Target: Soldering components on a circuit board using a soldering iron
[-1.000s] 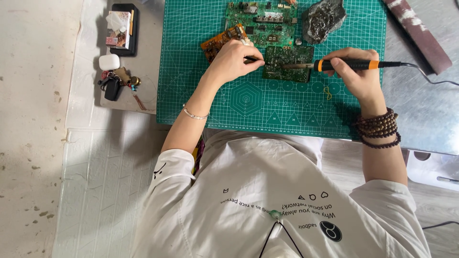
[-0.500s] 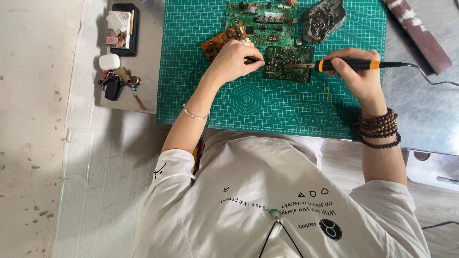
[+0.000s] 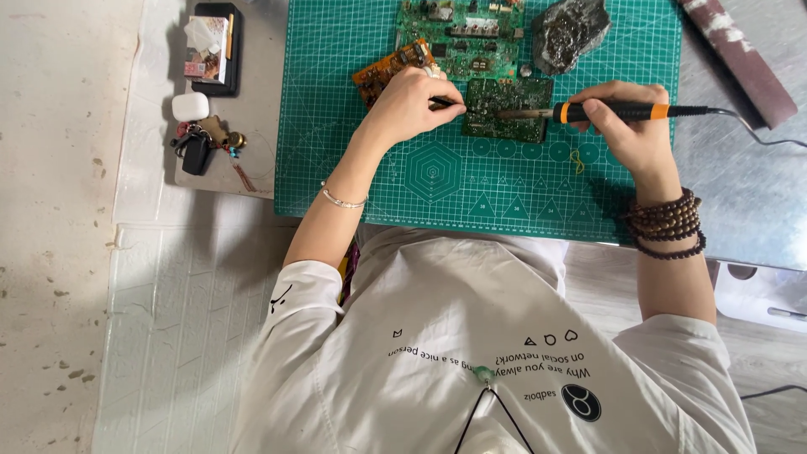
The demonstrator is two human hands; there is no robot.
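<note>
In the upper middle of the frame the small dark green circuit board (image 3: 508, 110) lies flat on the green cutting mat (image 3: 353, 160), between both hands. The right hand (image 3: 626, 126) is closed around the orange-and-black soldering iron (image 3: 618, 111) — its long axis runs level, tip pointing left onto the board. The left hand (image 3: 412, 105) pinches thin dark tweezers (image 3: 448, 103) at the board's left edge; free mat lies below.

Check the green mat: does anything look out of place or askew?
The orange circuit board lies tilted, partly under the left hand. A rough grey lump sits oddly among the boards. The right hand holds a soldering iron.
</note>
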